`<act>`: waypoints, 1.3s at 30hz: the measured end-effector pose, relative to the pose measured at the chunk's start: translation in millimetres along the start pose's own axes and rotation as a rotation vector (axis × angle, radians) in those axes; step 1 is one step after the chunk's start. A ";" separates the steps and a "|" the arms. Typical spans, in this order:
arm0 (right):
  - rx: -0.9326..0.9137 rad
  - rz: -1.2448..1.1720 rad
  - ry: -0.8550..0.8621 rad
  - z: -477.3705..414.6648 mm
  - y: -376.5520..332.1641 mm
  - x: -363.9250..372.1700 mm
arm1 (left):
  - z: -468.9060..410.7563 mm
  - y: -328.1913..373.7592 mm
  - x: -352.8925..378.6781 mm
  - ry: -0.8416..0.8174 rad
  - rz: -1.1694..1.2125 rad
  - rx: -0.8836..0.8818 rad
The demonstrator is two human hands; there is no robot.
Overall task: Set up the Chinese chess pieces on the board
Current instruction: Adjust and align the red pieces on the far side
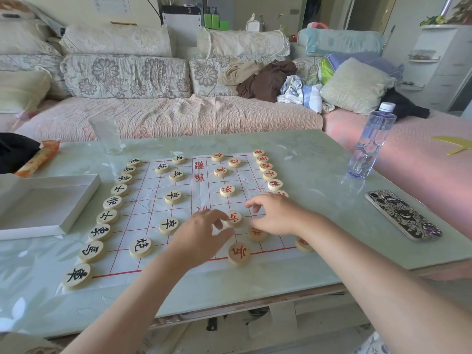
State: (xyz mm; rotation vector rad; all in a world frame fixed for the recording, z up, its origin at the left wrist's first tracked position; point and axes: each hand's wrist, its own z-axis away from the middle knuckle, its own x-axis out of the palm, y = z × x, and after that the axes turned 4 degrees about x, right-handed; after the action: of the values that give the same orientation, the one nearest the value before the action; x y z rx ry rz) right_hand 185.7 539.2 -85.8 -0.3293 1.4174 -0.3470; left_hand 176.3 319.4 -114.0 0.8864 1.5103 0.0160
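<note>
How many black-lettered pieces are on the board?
15 black-lettered pieces: nine along the left edge of the board, two just inside, far and near, four toward the middle. Another may hide under the left arm.

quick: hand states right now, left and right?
Left hand: fingertips pinch the red-lettered piece on the board.
Right hand: fingers curled above the board; cannot tell whether it holds anything.

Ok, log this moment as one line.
left hand: pinching red piece | right hand: loosely curled over board | black back row: placed
</note>
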 end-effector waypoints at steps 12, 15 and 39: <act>0.016 0.103 -0.029 -36.2 -24.3 14.0 | -48.8 -21.1 10.9 -0.077 -0.045 -0.062; -0.021 0.030 -0.098 -40.7 -22.6 13.7 | -51.0 -24.4 14.8 -0.072 -0.025 -0.040; -0.008 0.058 -0.121 0.0 4.8 2.0 | 10.3 -3.9 10.1 -0.180 -0.082 0.215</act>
State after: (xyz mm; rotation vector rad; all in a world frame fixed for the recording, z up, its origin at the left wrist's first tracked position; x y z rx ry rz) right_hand 186.1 542.7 -89.6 -0.3105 1.3072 -0.2697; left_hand 184.4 316.9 -126.3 0.9686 1.3947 -0.2844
